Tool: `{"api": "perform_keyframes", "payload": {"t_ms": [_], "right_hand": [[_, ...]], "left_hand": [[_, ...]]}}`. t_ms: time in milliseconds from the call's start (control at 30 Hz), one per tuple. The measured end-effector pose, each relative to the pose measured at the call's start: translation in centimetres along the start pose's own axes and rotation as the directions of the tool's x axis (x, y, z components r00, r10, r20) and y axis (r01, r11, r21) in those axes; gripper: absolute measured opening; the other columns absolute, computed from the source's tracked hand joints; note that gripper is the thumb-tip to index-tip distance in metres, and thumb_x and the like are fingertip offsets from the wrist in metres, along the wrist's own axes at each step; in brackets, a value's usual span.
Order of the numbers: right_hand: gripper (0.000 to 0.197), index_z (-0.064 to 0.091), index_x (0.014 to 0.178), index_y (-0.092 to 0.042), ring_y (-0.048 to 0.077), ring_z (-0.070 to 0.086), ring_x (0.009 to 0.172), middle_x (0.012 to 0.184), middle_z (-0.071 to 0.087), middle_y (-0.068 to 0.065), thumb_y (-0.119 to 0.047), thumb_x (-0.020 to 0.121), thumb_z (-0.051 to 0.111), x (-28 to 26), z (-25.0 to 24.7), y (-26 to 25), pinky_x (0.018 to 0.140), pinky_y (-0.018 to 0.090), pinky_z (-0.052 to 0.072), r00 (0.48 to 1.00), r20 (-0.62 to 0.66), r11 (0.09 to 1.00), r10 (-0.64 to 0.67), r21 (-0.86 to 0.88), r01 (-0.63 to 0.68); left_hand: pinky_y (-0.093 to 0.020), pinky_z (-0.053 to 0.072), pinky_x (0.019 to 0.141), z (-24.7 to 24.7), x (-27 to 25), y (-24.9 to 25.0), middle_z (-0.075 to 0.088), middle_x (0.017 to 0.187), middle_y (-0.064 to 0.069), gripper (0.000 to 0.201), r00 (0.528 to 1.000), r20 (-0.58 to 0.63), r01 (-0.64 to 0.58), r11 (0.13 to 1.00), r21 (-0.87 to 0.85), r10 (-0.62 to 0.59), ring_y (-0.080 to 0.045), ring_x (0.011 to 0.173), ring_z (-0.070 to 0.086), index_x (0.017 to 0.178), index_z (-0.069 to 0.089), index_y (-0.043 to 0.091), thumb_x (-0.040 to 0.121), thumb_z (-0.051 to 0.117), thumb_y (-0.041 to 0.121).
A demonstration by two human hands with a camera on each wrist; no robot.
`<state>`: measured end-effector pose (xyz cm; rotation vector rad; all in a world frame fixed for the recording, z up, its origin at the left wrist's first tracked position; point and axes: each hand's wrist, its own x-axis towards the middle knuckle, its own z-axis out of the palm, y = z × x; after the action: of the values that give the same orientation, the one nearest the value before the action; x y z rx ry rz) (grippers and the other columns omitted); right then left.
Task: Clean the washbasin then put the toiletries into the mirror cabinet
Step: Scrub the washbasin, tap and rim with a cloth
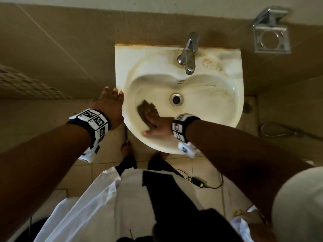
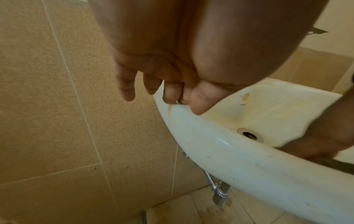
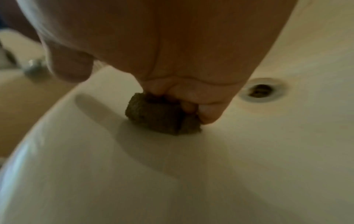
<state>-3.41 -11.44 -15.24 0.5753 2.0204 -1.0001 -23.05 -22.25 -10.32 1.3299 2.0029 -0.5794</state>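
The right hand (image 1: 155, 125) has its fingers (image 3: 206, 106) curled down onto a dark, worn scouring pad (image 1: 146, 109), pressing it against the inner slope of the washbasin (image 1: 218, 109), left of the drain (image 1: 176, 99) and on the near side of the bowl. The thumb lies apart from the pad, along the near slope. The left hand (image 1: 110, 102) rests on the basin's left rim with fingers (image 2: 170, 94) nearly straight and slightly spread, gripping nothing. Both forearms reach forward from below, each with a marker-patterned wristband. The basin is wall-mounted and stained brown around the chrome tap (image 1: 189, 53) behind the drain. A metal wall holder (image 1: 271, 37) hangs right of the tap. Beige tiles cover wall and floor.
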Motion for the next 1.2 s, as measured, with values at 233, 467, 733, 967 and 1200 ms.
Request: {"api": "perform_keyframes", "payload": {"t_ms": [233,467,733,967,1200], "right_hand": [[0.111,-0.001,0.157,-0.016,0.039,-0.002,0.151,0.164,-0.008,0.016,-0.090,0.078,0.023,-3.2,-1.0,10.3,0.122,0.049,0.001,0.898,-0.173,0.863,0.404,-0.254,-0.437],[0.100,-0.022,0.154,-0.016,0.016,-0.029,0.146,0.160,-0.029,0.003,-0.059,0.096,0.047,1.3,0.7,-8.7,0.117,0.035,-0.019,0.973,-0.225,0.891,-0.042,0.432,0.138],[0.101,-0.024,0.152,-0.009,0.033,-0.016,0.151,0.160,-0.026,0.018,-0.072,0.094,0.028,4.6,-0.9,-4.2,0.121,0.046,-0.008,0.883,-0.375,0.949,0.284,0.240,-0.203],[0.062,0.020,0.157,-0.015,0.026,0.029,0.144,0.160,0.027,0.011,-0.031,0.103,0.046,0.1,1.4,-5.0,0.109,0.019,0.018,0.934,-0.307,0.963,0.182,0.247,-0.106],[0.036,0.076,0.104,-0.019,0.028,0.071,0.082,0.088,0.075,0.009,-0.049,0.091,0.061,3.9,-3.8,-8.6,0.086,0.047,0.058,0.773,-0.504,0.548,0.386,0.799,0.247]], "left_hand": [[-0.062,0.020,0.121,-0.1,0.2,-0.2,-0.008,0.170,-0.009,0.081,1.000,0.031,-0.002,1.000,0.012,0.002,-0.034,0.156,-0.009,0.161,-0.005,0.016,0.097,0.043,0.029],[-0.060,0.024,0.120,0.5,0.9,-1.8,-0.005,0.170,-0.011,0.092,0.996,0.019,-0.083,0.996,0.025,0.082,-0.039,0.155,-0.004,0.161,-0.008,0.019,0.094,0.052,0.041],[-0.038,0.007,0.124,-0.2,-0.1,-2.9,0.009,0.170,-0.010,0.064,0.981,-0.106,-0.183,0.951,-0.251,0.161,-0.035,0.156,0.002,0.162,0.011,0.014,0.107,0.042,0.022],[-0.035,0.052,0.096,-1.5,0.1,-3.4,0.073,0.117,-0.003,0.025,0.968,-0.189,-0.019,0.703,-0.711,-0.165,-0.026,0.111,0.066,0.102,0.077,0.024,0.099,0.059,0.042],[-0.031,0.046,0.100,-2.5,1.5,-2.9,0.065,0.132,-0.002,0.039,0.952,-0.253,-0.074,0.671,-0.737,-0.174,-0.026,0.121,0.060,0.129,0.065,0.025,0.101,0.053,0.049]]}}
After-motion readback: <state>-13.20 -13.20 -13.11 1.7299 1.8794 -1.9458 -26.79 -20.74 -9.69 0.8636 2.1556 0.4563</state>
